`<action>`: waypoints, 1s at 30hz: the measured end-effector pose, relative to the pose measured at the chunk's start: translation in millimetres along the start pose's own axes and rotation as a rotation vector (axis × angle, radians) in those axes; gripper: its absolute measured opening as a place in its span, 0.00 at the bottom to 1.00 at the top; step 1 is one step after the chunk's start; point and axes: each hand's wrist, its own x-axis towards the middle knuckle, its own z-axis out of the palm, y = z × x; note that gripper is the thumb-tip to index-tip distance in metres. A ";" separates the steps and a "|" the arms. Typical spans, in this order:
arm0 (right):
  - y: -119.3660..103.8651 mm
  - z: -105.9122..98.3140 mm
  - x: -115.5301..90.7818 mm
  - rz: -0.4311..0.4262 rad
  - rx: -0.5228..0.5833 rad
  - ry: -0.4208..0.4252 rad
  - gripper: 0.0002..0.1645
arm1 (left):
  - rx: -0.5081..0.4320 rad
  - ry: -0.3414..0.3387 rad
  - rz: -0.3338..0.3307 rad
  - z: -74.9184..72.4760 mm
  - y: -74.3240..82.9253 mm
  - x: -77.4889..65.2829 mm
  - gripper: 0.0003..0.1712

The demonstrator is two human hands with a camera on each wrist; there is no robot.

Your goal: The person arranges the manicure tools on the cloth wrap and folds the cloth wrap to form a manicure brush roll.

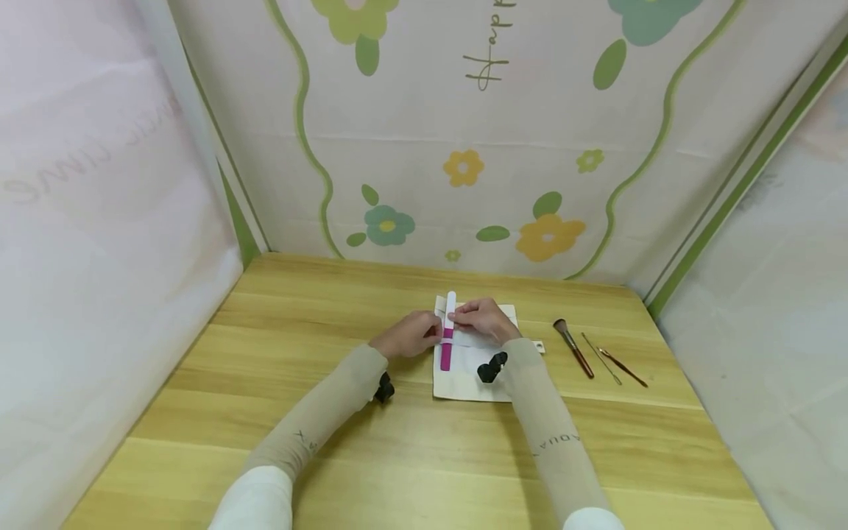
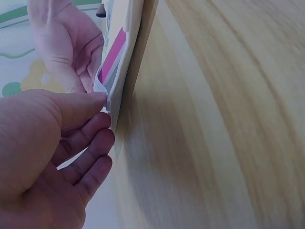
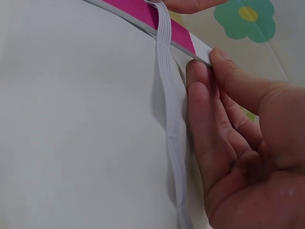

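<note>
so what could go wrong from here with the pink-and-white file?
Band slip: the left hand pinches the white elastic band at the file; losing it might let the band snap back.
Skew: the right hand pinches the file near its white end, so a sideways push could tilt it under the band.

Head view looks down from above; close wrist views share the strip

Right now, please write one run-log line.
left hand: pinches white elastic band | right hand: pinches nail file at white part | nail file: under band, over cream case | makeup brush: right of case
</note>
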 end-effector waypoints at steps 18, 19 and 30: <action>-8.9 -6.5 -7.6 0.045 -0.156 -0.140 0.14 | 0.015 -0.017 -0.037 -2.2 1.9 0.6 0.07; -11.1 -7.0 -7.8 0.015 -0.210 -0.129 0.14 | 0.017 -0.016 -0.038 -1.8 1.2 0.5 0.07; -23.9 1.1 -2.9 -0.356 -0.566 0.025 0.17 | -0.018 -0.011 -0.042 0.8 -0.6 0.4 0.07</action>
